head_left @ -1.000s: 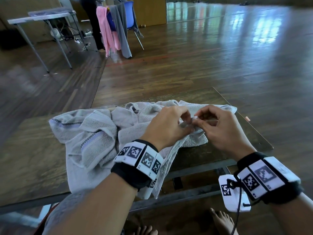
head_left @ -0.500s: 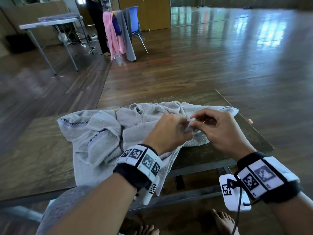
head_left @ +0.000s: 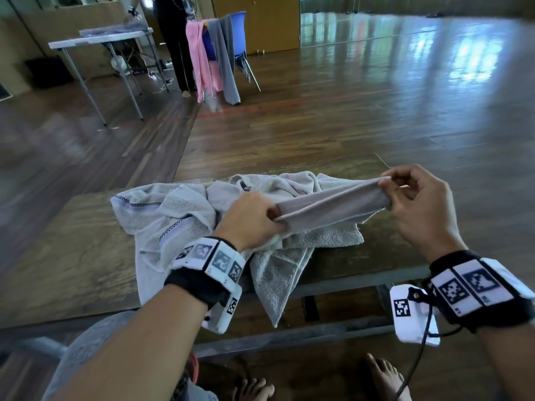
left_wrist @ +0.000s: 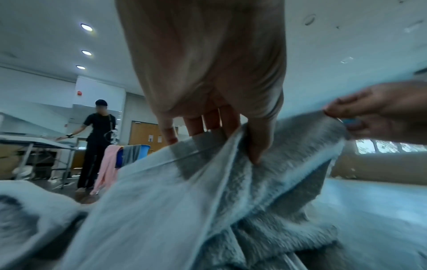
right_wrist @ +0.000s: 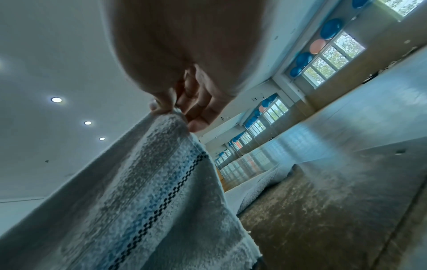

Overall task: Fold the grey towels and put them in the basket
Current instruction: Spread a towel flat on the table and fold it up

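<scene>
We have the short hem of a grey towel point(head_left: 330, 205) stretched in the air between our 2 hands, just above the table point(head_left: 72, 256). Our left hand point(head_left: 252, 218) is curled round 1 end of the hem, thumb clamping the cloth against the fingers; our right hand point(head_left: 417, 204) pinches the other end between thumb and forefinger, at what looks like a corner. The rest of the grey cloth lies crumpled on the table beneath our hands, part of it hanging over the near edge; we cannot tell how many towels are in the heap. No basket shows in any view.

To do this step well, we judge that our left hand should slide outward along the hem to the true corner, so that both hands hold corners. Then we lift high enough for the cloth to hang free and untwisted before laying it flat, hem taut and level
</scene>
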The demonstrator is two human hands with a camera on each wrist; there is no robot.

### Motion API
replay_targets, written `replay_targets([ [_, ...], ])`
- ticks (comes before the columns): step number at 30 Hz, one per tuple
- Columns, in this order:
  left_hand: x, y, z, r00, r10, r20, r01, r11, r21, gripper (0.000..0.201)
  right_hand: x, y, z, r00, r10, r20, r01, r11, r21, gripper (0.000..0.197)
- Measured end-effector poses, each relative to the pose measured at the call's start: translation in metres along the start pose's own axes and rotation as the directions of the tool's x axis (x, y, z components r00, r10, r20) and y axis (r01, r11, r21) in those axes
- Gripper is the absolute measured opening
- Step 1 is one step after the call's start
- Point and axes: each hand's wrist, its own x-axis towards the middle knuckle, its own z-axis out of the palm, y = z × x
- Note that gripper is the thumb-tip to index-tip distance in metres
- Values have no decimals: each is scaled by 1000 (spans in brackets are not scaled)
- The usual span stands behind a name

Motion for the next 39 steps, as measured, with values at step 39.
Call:
replay_targets([
  [39,-45,-71,-53,938,-177,-299,28,897,-441,34,-8,-5,12,953,285,100,-300,933,200,6],
])
